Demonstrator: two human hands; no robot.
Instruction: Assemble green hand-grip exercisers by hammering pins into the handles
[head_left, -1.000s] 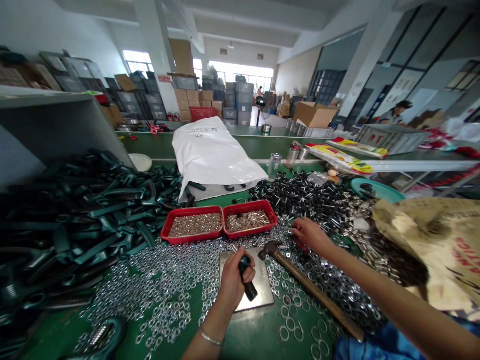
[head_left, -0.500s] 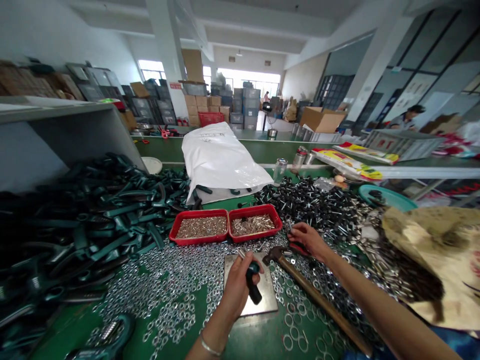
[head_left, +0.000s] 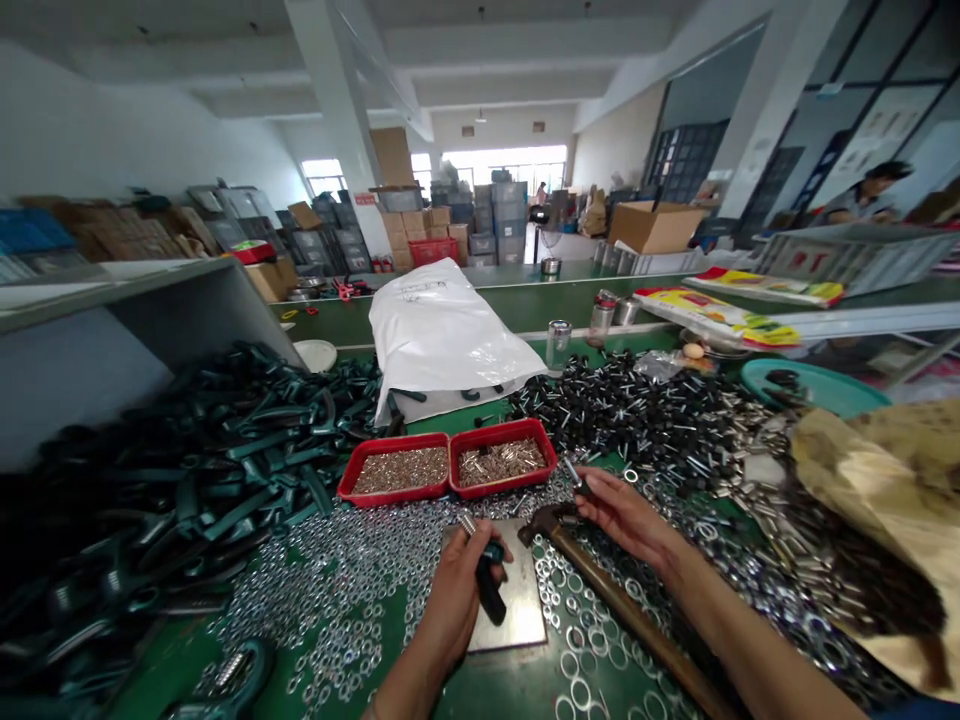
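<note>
My left hand (head_left: pixel 459 582) is closed around a dark green and black handle (head_left: pixel 491 592), with a coiled or threaded metal end (head_left: pixel 468 523) sticking up past the thumb. It is held over a flat metal plate (head_left: pixel 517 615). In the fingertips of my right hand (head_left: pixel 621 512) is a small black-headed bolt (head_left: pixel 574 474), its silver shank pointing up and left. That hand hovers just right of the red trays, above the head of a wooden-handled hammer (head_left: pixel 626 605) lying across the bench.
Two red trays (head_left: pixel 450 487) hold tiny metal parts. Nuts (head_left: pixel 330 580) and rings (head_left: pixel 581 690) lie scattered. Green handles (head_left: pixel 255 440) are heaped left, black-headed bolts (head_left: pixel 622 410) right. Behind are a white sack (head_left: pixel 457 325) and glass jars (head_left: pixel 559 345); a person (head_left: pixel 862 200) sits far right.
My right hand has lifted slightly from the loose parts, and the bolt in its fingers now shows clearly. My left hand still grips the handle. The camera view has tilted up a little.
</note>
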